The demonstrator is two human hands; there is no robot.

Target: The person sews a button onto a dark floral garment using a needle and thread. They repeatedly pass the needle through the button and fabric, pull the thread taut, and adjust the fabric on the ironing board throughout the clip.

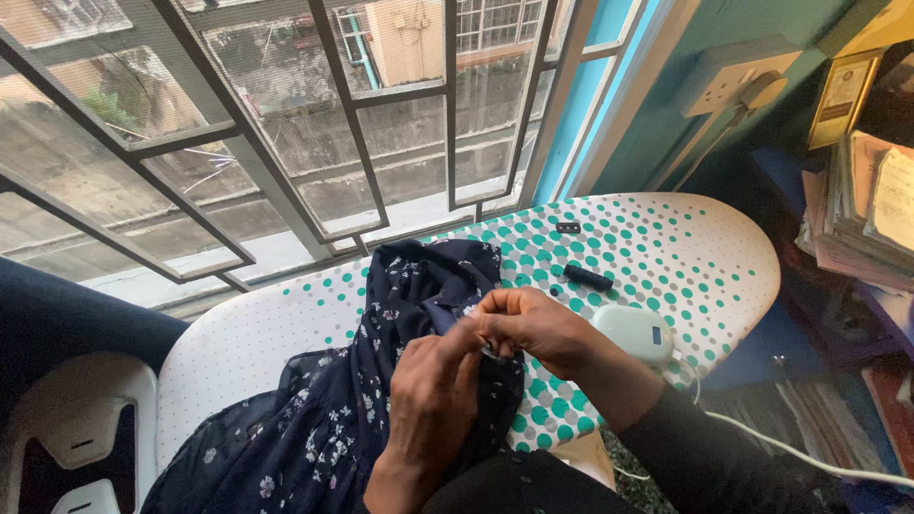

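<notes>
Dark long sleeve [700, 452], bare hands

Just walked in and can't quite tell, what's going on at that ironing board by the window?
A person sits at a dotted ironing board with a dark floral garment spread over it. Both hands meet over a fold of the cloth: the left hand pinches the fabric from below, and the right hand grips it from above with fingertips closed. Whether a needle is held is too small to tell. Beside them lie a black spool, a small black piece and a white corded device.
</notes>
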